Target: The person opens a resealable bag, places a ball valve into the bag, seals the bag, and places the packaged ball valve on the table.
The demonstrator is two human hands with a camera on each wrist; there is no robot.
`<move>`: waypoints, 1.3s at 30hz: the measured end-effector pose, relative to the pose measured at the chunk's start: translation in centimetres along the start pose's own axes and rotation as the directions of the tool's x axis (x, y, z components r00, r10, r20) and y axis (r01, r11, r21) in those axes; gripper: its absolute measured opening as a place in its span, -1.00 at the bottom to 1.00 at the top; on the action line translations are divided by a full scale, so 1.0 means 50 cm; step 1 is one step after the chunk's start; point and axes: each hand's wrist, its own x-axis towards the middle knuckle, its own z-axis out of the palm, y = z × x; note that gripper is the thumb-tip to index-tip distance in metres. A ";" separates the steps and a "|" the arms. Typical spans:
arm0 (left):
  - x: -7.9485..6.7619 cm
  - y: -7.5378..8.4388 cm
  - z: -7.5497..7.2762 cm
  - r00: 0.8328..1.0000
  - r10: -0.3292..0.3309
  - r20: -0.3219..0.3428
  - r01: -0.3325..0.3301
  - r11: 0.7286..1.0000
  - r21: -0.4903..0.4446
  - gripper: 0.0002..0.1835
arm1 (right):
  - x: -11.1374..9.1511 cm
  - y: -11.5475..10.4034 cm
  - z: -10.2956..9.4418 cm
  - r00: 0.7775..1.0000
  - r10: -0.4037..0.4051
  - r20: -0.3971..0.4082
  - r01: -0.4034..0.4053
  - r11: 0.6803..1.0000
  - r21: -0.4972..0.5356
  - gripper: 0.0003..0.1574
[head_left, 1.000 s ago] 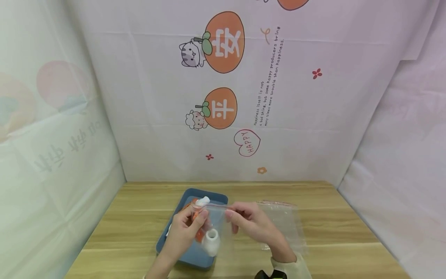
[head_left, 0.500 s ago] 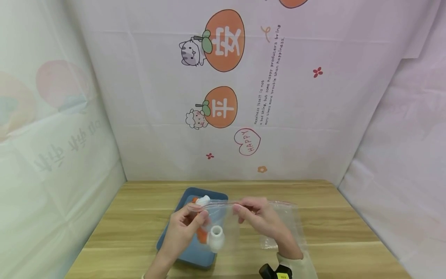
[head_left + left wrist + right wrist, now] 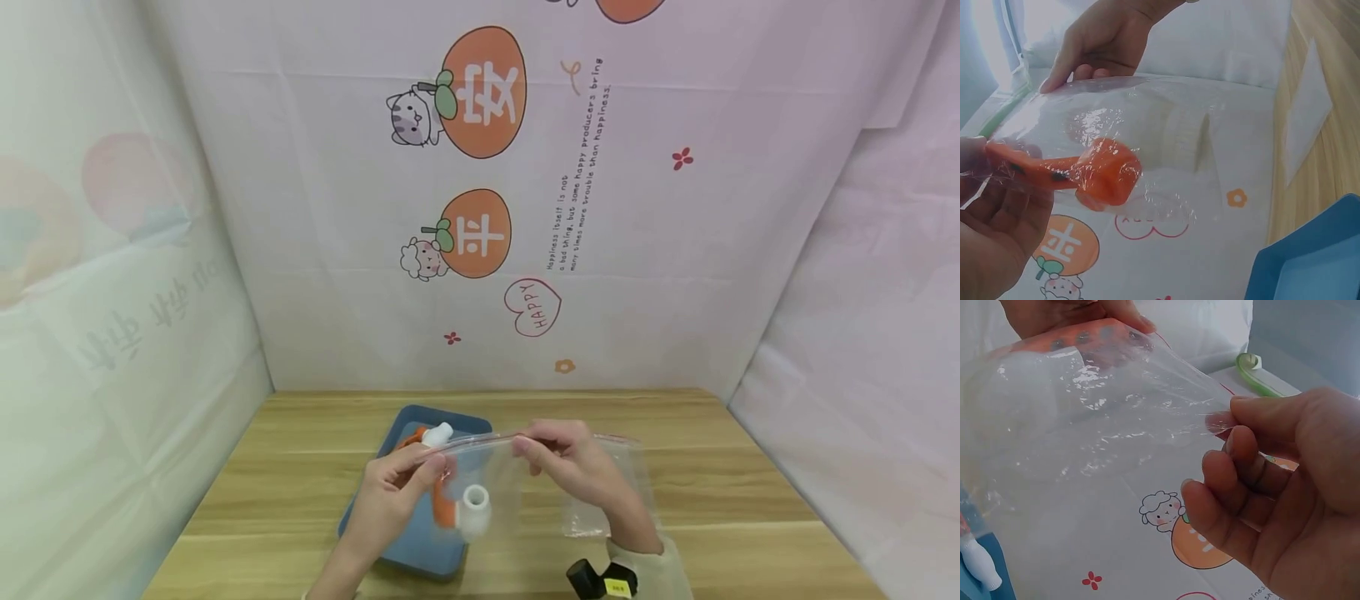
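A clear zip bag [image 3: 504,492] with a reddish seal line hangs between both hands above the table. Inside lies what looks like a white plastic pipe valve [image 3: 474,518] with an orange handle [image 3: 1057,172]; its round open end faces up in the head view. My left hand [image 3: 388,493] pinches the bag's top at the left corner, the valve's handle end lying by its fingers. Farther right along the top edge, my right hand [image 3: 576,463] pinches the seal between thumb and index finger, the other fingers curled below, as the right wrist view shows.
Beneath the left hand stands a blue tray [image 3: 420,567], with another orange-and-white valve [image 3: 438,434] at its far end. A second clear bag [image 3: 588,518] lies flat on the wooden table [image 3: 750,500], partly behind the right forearm. White printed cloth [image 3: 637,333] encloses the table.
My right hand has slid rightward along the bag's top edge, away from the left hand, stretching it wider. The bagged valve has shifted a little right. The left hand stays nearly in place.
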 end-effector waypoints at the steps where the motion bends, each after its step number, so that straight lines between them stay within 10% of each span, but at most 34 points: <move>1: 0.001 0.000 0.000 1.000 0.016 0.008 -0.016 1.000 0.003 -0.83 | 0.000 0.000 -0.002 1.000 0.003 0.010 -0.003 1.000 0.004 -0.77; 9: 0.001 0.011 0.003 0.993 0.118 0.008 -0.118 0.991 0.058 -0.78 | -0.001 -0.014 0.004 0.992 0.095 0.077 -0.091 0.994 -0.058 -0.88; 19: -0.004 0.010 0.015 0.998 0.025 0.062 -0.032 0.991 0.126 -0.85 | 0.012 -0.023 0.049 0.992 -0.034 0.121 0.033 0.999 0.010 -0.90; 39: 0.000 0.012 -0.017 0.969 0.119 0.216 -0.153 0.978 0.144 -0.79 | 0.006 -0.049 0.034 0.967 -0.231 0.110 0.241 0.967 -0.085 -0.83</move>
